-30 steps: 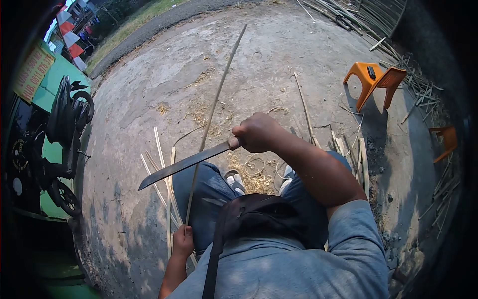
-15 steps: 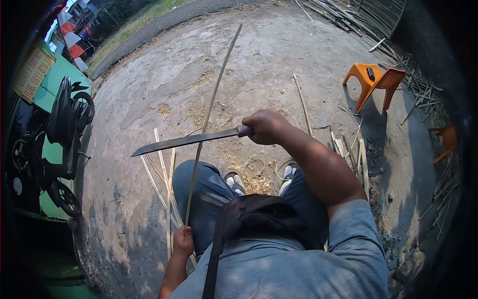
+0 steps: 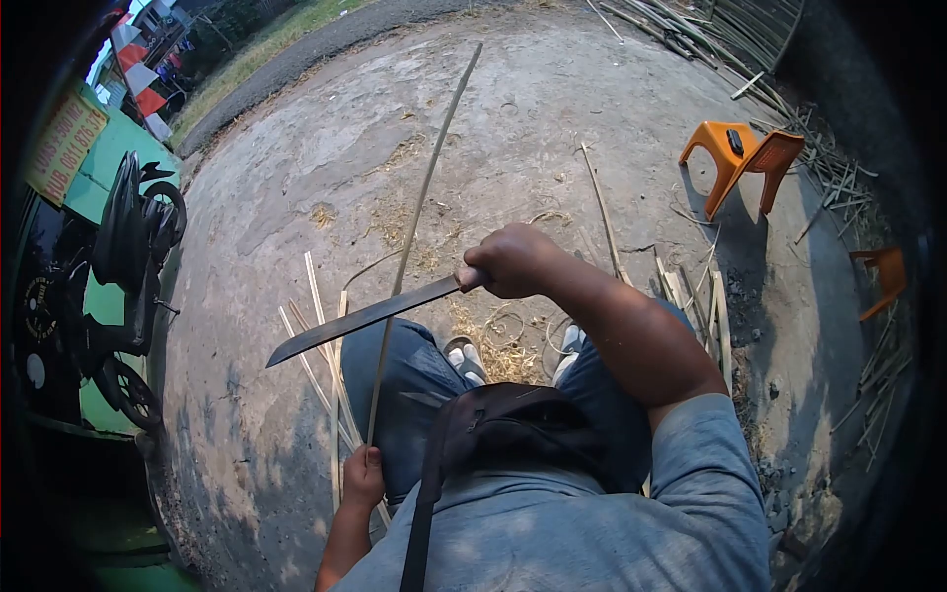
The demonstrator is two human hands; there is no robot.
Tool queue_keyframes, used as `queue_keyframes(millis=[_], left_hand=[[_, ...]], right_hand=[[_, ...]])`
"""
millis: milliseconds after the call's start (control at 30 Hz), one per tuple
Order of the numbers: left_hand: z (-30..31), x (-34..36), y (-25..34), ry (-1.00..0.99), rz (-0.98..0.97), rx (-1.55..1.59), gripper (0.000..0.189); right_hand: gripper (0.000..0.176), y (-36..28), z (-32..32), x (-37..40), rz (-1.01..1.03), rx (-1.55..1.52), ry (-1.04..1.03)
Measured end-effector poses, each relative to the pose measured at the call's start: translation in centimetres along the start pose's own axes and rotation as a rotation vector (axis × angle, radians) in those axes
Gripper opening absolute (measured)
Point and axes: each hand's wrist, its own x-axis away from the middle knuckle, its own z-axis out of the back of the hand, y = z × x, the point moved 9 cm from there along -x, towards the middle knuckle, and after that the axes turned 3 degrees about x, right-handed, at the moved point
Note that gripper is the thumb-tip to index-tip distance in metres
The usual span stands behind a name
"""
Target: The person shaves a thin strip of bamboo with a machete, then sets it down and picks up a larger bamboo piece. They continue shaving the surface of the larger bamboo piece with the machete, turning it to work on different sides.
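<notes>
My right hand (image 3: 514, 262) is wrapped round the handle of a machete (image 3: 365, 317), its long dark blade pointing left and slightly down. Closed near my left thigh, my left hand (image 3: 363, 478) grips the lower end of a long, thin bamboo strip (image 3: 424, 185). The strip slants up and away over the concrete. Midway along its lower half, the blade crosses over it in this view. Several pale split strips (image 3: 333, 380) lie on the ground beside my left leg.
An orange plastic chair (image 3: 738, 164) with a small black object on its seat stands at right. Cut bamboo pieces (image 3: 718, 321) lie by my right knee, with more strips (image 3: 838, 178) heaped along the right wall. A motorbike (image 3: 128, 286) is parked at left. Shavings (image 3: 503, 365) surround my feet.
The machete has moved down along the strip toward me, its tip tilting lower, as my right hand shifted slightly left and down. My left hand keeps its place on the strip.
</notes>
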Motion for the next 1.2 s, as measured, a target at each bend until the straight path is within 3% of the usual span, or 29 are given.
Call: queue_keyframes(millis=[300, 500, 1200], left_hand=[[0.1, 0.0, 0.4, 0.011, -0.016, -0.025, 0.074], [0.0, 0.0, 0.3, 0.005, 0.002, -0.017, 0.073], [0.8, 0.3, 0.9, -0.014, -0.013, -0.058, 0.074]], right_hand=[[0.036, 0.2, -0.1, 0.1, -0.012, -0.032, 0.010], [0.035, 0.3, -0.3, -0.1, -0.057, -0.009, -0.097], [0.013, 1.8, 1.0, 0.9, -0.103, 0.070, -0.108]])
